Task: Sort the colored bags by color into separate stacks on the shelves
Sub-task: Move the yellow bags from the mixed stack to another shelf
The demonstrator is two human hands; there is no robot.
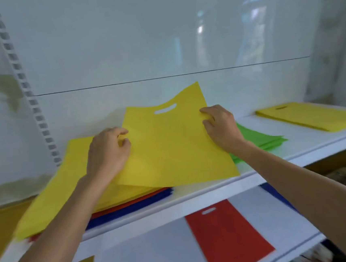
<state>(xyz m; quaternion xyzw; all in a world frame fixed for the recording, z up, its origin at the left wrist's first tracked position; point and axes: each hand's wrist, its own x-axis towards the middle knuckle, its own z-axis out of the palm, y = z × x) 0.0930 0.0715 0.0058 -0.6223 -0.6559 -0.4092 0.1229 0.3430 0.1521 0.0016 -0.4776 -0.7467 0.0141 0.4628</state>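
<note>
Both hands hold one yellow bag (173, 143) up in the air, just over the mixed pile (67, 183) on the upper shelf (195, 194). The left hand (108, 149) pinches the bag's left edge with its curled fingers (121, 132) and thumb. The right hand (220, 126) pinches the right edge the same way. The far end of the bag, with the handle hole, sticks up and bends a bit.

The yellow stack (310, 117) lies far to the right on the same shelf. The green stack (259, 139) sits in between, so the bag likely has to pass over the green ones.

What could go wrong? The bag looks thin and floppy. If it hangs low, it could brush the green stack and push those bags crooked. The hands only pinch the edges, so the bag could slip out, or fold over and land messy. The pile below has yellow on top, with red and blue under it. Another yellow bag could stick and come along too.
</note>
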